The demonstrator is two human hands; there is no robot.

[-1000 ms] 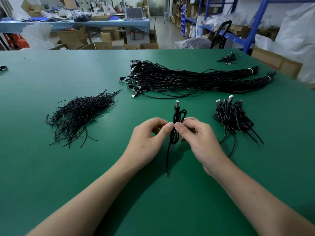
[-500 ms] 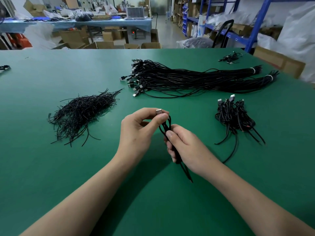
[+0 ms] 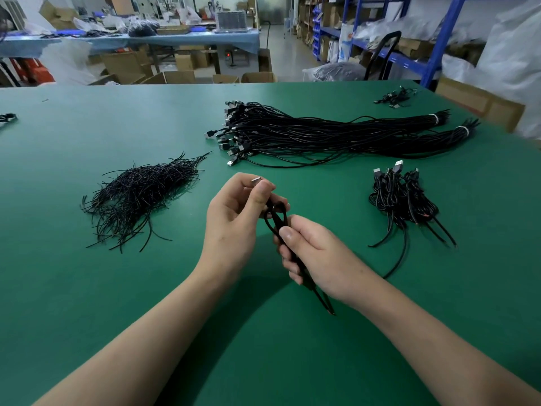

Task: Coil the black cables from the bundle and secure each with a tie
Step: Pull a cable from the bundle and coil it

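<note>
Cable: thin black folded USB cable (image 3: pixel 325 301), right of black wire-tie heap (image 3: pixel 140 197), silver plug (image 3: pixel 256 181) end farthest.
Left hand (image 3: pixel 234 221): pinches plug, nearer heap.
Right hand (image 3: pixel 319 256): clenched round folded strands.

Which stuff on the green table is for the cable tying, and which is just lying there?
For the job: cable held by the left hand and right hand; big cable bundle; pile of ties; coiled cables.
Just lying about: small cable clump at the far edge; cardboard boxes; blue shelves.
</note>
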